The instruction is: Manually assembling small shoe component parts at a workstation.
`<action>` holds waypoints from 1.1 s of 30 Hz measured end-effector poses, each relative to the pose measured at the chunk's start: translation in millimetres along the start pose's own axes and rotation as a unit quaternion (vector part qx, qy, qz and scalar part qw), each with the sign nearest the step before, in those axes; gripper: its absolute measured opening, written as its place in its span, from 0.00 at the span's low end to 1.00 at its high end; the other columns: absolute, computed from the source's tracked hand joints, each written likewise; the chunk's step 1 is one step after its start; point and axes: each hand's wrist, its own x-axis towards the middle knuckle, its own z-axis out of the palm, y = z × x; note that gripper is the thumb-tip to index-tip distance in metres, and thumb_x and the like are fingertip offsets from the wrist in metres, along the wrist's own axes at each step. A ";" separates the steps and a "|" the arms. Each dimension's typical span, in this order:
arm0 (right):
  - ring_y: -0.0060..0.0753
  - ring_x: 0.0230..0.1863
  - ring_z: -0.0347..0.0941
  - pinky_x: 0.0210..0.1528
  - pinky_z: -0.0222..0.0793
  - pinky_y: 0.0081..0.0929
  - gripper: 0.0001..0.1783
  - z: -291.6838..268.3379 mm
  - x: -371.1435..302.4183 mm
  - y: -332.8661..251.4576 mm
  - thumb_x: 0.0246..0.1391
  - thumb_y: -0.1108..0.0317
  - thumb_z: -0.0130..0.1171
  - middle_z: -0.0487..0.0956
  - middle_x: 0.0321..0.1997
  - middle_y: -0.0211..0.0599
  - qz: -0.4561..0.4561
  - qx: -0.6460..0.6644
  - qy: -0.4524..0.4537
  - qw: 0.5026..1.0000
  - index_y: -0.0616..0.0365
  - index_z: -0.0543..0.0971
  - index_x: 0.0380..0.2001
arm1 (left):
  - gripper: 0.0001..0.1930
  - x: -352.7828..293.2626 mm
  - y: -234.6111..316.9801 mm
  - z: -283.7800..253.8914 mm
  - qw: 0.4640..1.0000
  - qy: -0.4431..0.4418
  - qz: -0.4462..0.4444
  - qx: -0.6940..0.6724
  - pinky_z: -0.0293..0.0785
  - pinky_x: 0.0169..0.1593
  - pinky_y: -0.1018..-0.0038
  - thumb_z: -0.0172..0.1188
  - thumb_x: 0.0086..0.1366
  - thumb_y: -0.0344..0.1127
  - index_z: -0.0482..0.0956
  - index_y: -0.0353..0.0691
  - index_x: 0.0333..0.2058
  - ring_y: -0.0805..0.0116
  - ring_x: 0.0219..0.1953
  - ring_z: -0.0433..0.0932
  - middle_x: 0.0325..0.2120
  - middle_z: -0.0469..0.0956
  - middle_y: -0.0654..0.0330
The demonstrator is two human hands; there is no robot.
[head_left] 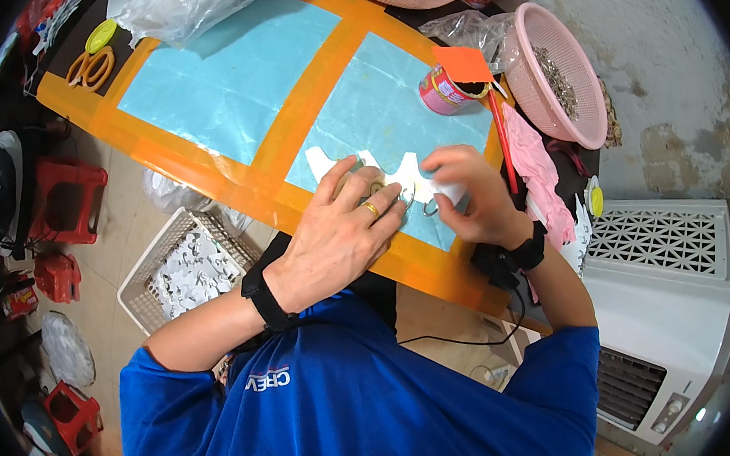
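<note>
A white cut-out card with pointed edges lies on the blue mat. My left hand, a ring on one finger, rests over it, fingers stretched out and pressing it down. Small metal rings show by the card's right part, near my right thumb. My right hand is just to the right, fingers bent and thumb lower. It is smeared by motion, and whether the whitish patch between thumb and fingers is held cannot be told.
A tin with an orange card on top stands beyond my right hand. Pink baskets of metal pieces line the far right. Orange-handled scissors lie at the far left. A crate of white pieces stands below the table.
</note>
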 end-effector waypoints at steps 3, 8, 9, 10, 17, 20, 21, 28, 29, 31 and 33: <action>0.55 0.51 0.80 0.55 0.77 0.41 0.19 -6.8 5.3 -5.7 0.53 0.84 0.68 0.82 0.50 0.44 0.048 0.013 0.048 0.998 0.58 0.79 0.47 | 0.22 0.2 1.1 0.2 1.000 -0.002 -0.001 0.002 0.59 0.77 0.46 0.74 0.59 0.39 0.85 0.46 0.53 0.56 0.66 0.73 0.59 0.80 0.63; 0.46 0.47 0.81 0.43 0.79 0.37 0.19 4.1 16.2 -15.0 0.52 0.83 0.68 0.82 0.44 0.37 -0.077 -0.114 -0.080 0.987 0.57 0.78 0.46 | 0.22 0.7 1.6 0.4 1.000 0.001 0.002 0.010 0.60 0.77 0.45 0.74 0.59 0.39 0.85 0.46 0.52 0.55 0.66 0.73 0.58 0.80 0.62; 0.45 0.46 0.81 0.43 0.79 0.37 0.19 8.8 16.8 -15.4 0.51 0.83 0.68 0.81 0.43 0.37 -0.084 -0.130 -0.080 0.985 0.57 0.78 0.45 | 0.21 0.8 1.2 1.2 1.000 0.003 0.004 0.010 0.60 0.77 0.45 0.73 0.59 0.39 0.85 0.46 0.52 0.55 0.65 0.73 0.57 0.80 0.62; 0.45 0.46 0.80 0.43 0.79 0.37 0.19 13.0 16.2 -14.9 0.50 0.82 0.68 0.81 0.42 0.36 -0.091 -0.147 -0.081 0.982 0.56 0.78 0.45 | 0.21 0.6 1.0 2.2 1.000 0.005 0.006 0.010 0.60 0.77 0.45 0.73 0.59 0.39 0.85 0.46 0.52 0.55 0.65 0.73 0.56 0.80 0.62; 0.45 0.44 0.77 0.42 0.78 0.39 0.19 11.6 19.0 -8.9 0.51 0.81 0.65 0.78 0.41 0.37 -0.108 -0.189 -0.117 0.969 0.56 0.77 0.46 | 0.15 3.0 1.5 -3.6 1.000 0.005 0.008 -0.011 0.60 0.77 0.48 0.66 0.66 0.37 0.84 0.40 0.49 0.53 0.65 0.74 0.55 0.83 0.57; 0.47 0.46 0.76 0.46 0.77 0.41 0.17 8.8 17.6 0.0 0.53 0.81 0.63 0.78 0.42 0.38 -0.035 -0.112 -0.113 0.987 0.57 0.77 0.47 | 0.16 3.1 1.0 -2.5 1.000 0.008 0.008 -0.005 0.60 0.77 0.47 0.68 0.64 0.37 0.85 0.42 0.50 0.54 0.64 0.74 0.55 0.82 0.59; 0.47 0.47 0.76 0.48 0.76 0.41 0.17 7.1 18.1 1.6 0.53 0.80 0.62 0.78 0.43 0.38 -0.042 -0.120 -0.125 0.984 0.57 0.77 0.47 | 0.17 2.7 0.6 -1.2 1.000 0.006 0.006 -0.002 0.60 0.76 0.46 0.70 0.63 0.38 0.85 0.43 0.50 0.55 0.64 0.74 0.55 0.82 0.60; 0.46 0.49 0.74 0.55 0.74 0.40 0.16 -1.0 19.2 5.3 0.54 0.78 0.63 0.77 0.46 0.37 -0.082 -0.169 -0.173 0.967 0.56 0.80 0.46 | 0.14 4.3 1.5 -4.5 1.000 0.011 0.004 -0.014 0.61 0.77 0.48 0.66 0.65 0.36 0.84 0.40 0.48 0.56 0.62 0.75 0.54 0.84 0.58; 0.46 0.49 0.74 0.55 0.74 0.40 0.15 -2.8 19.3 5.6 0.54 0.78 0.63 0.77 0.46 0.36 -0.088 -0.173 -0.179 0.965 0.56 0.81 0.46 | 0.16 3.9 1.4 -3.7 1.000 0.005 0.004 -0.009 0.61 0.77 0.47 0.68 0.64 0.37 0.84 0.42 0.50 0.56 0.62 0.75 0.55 0.83 0.60; 0.45 0.50 0.74 0.55 0.75 0.40 0.15 -4.4 18.5 6.7 0.54 0.78 0.63 0.77 0.46 0.37 -0.086 -0.166 -0.190 0.964 0.56 0.81 0.45 | 0.20 2.3 0.4 -1.6 1.000 -0.006 0.004 0.001 0.61 0.76 0.45 0.73 0.61 0.38 0.85 0.45 0.52 0.57 0.63 0.74 0.58 0.81 0.62; 0.45 0.51 0.75 0.54 0.75 0.39 0.14 -6.2 18.9 7.9 0.53 0.78 0.64 0.77 0.46 0.37 -0.087 -0.163 -0.200 0.962 0.57 0.82 0.45 | 0.20 2.1 0.2 -1.4 1.000 -0.007 0.005 0.002 0.61 0.76 0.44 0.73 0.61 0.38 0.85 0.45 0.52 0.57 0.63 0.74 0.58 0.81 0.62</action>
